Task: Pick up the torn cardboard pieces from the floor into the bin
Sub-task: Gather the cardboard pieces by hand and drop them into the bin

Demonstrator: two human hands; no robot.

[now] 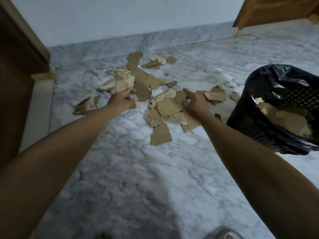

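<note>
On the marble floor (131, 169), torn cardboard pieces (143, 87) are being reached for; left hand (123, 100) and right hand (195, 102) are loosely open, empty. Next, pieces must be gathered and carried to the bin (259, 118).

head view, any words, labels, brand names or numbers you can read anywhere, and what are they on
None: no text can be read in this view.
Torn cardboard pieces: plain brown and pale faces, no print visible.
Bin and its black bag: no label or brand visible.
Marble floor, wall and wooden doors: no sign or number.
</note>
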